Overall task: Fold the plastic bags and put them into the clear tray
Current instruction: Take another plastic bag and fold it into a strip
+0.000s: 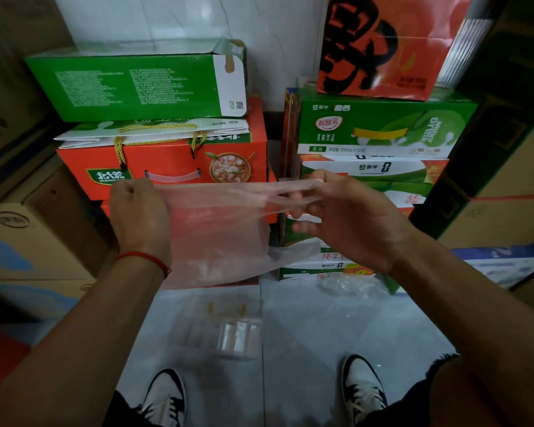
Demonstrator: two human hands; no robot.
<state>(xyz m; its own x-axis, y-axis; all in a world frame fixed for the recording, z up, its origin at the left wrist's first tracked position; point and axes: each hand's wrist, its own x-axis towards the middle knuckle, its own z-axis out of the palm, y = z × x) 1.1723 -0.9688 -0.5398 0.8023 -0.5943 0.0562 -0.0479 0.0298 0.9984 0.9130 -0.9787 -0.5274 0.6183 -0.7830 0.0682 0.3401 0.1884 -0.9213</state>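
Note:
A thin pinkish see-through plastic bag (219,229) is stretched out in the air between my two hands, its body hanging down below them. My left hand (139,214) grips the bag's left end in a fist. My right hand (346,217) pinches the bag's handle loops between thumb and fingers. On the floor below lies the clear tray (228,352), with a folded bag inside it. A crumpled clear bag (350,288) lies on the tiles to the right.
Stacked drink cartons stand ahead: an orange box (167,167) under a green one (130,84) on the left, green and white milk boxes (376,131) on the right. Brown cardboard boxes (28,241) flank both sides. My two shoes (167,396) stand on grey floor tiles.

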